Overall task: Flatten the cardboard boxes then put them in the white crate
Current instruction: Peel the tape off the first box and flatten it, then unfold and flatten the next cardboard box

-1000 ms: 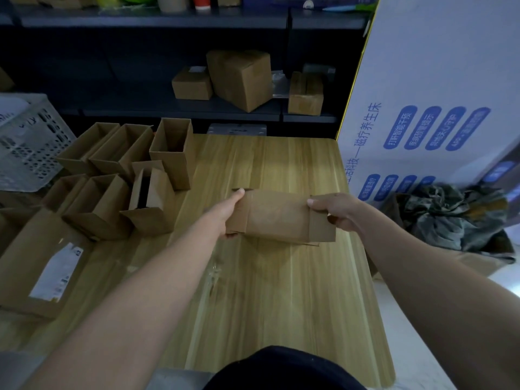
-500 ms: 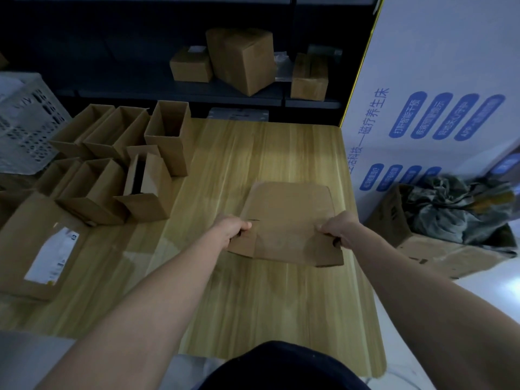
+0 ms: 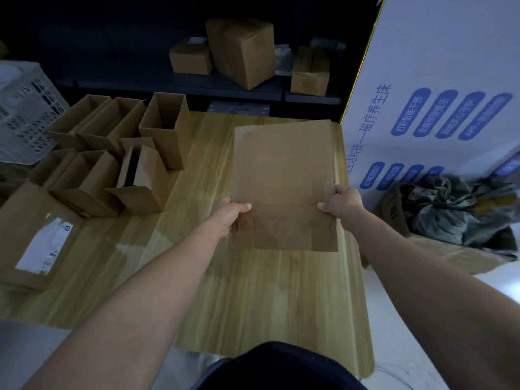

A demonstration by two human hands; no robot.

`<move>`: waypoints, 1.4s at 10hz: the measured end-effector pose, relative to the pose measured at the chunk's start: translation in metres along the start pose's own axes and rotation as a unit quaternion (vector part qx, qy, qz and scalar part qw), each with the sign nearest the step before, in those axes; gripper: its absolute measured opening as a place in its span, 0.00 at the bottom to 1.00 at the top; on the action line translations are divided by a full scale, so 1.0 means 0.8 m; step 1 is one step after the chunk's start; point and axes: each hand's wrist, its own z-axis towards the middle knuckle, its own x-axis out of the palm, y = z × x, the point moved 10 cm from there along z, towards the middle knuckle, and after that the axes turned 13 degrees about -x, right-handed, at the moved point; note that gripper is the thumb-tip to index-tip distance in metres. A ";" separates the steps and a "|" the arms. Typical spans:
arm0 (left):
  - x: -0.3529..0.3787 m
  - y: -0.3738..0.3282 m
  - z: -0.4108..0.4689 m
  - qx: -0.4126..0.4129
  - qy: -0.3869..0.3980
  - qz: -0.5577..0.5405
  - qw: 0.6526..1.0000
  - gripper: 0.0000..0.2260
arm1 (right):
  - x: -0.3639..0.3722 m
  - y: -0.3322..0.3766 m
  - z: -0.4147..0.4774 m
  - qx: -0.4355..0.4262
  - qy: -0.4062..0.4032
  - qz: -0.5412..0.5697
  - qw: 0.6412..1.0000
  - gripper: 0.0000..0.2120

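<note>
A flattened brown cardboard box hangs over the pale wooden table, its long axis running from near to far. The left hand pinches its left edge and the right hand pinches its right edge, both low on the sheet near the bottom flaps, thumbs on top. The white perforated plastic crate stands at the far left, past a cluster of open brown cardboard boxes. The sheet looks flat enough to stow. From the hands the crate lies left and farther off, so the left hand is nearer to it.
</note>
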 end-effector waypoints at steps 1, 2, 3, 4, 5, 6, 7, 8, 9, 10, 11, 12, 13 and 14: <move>0.000 -0.006 0.003 0.013 -0.022 -0.015 1.000 0.09 | 0.007 0.003 -0.002 0.001 0.032 -0.055 0.998 0.20; -0.003 -0.007 0.011 0.020 -0.076 0.077 0.994 0.12 | 0.021 -0.004 -0.012 0.018 0.082 -0.087 0.993 0.18; -0.005 -0.001 0.014 0.029 -0.112 0.159 0.981 0.18 | 0.033 -0.010 -0.019 0.019 0.131 -0.121 0.984 0.20; -0.007 0.016 0.020 0.022 -0.130 0.203 0.970 0.21 | 0.046 -0.009 -0.022 0.007 0.172 -0.133 0.976 0.19; -0.011 0.012 0.019 0.036 -0.152 0.219 0.963 0.19 | 0.057 -0.004 -0.021 -0.008 0.193 -0.146 0.970 0.18; -0.015 -0.003 0.012 0.063 -0.168 0.239 0.954 0.17 | 0.072 0.018 -0.019 -0.039 0.197 -0.155 0.967 0.18; -0.029 -0.025 0.000 0.095 -0.174 0.240 0.950 0.15 | 0.101 0.061 -0.016 -0.100 0.211 -0.178 0.956 0.20; -0.060 -0.049 -0.018 0.128 -0.179 0.244 0.945 0.15 | 0.144 0.119 -0.021 -0.166 0.218 -0.168 0.947 0.19; -0.108 -0.074 -0.044 0.177 -0.199 0.241 0.933 0.13 | 0.204 0.185 -0.039 -0.239 0.244 -0.178 0.923 0.14; -0.168 -0.092 -0.068 0.208 -0.233 0.256 0.915 0.11 | 0.266 0.250 -0.064 -0.304 0.262 -0.187 0.897 0.16; -0.231 -0.099 -0.085 0.221 -0.258 0.256 0.905 0.09 | 0.321 0.305 -0.090 -0.359 0.270 -0.194 0.872 0.20; -0.286 -0.100 -0.094 0.218 -0.272 0.256 0.901 0.08 | 0.369 0.343 -0.105 -0.392 0.278 -0.207 0.852 0.21; -0.331 -0.101 -0.099 0.209 -0.291 0.255 0.898 0.09 | 0.417 0.365 -0.110 -0.410 0.291 -0.245 0.829 0.21; -0.358 -0.099 -0.098 0.192 -0.290 0.262 0.900 0.10 | 0.460 0.369 -0.109 -0.416 0.291 -0.320 0.800 0.22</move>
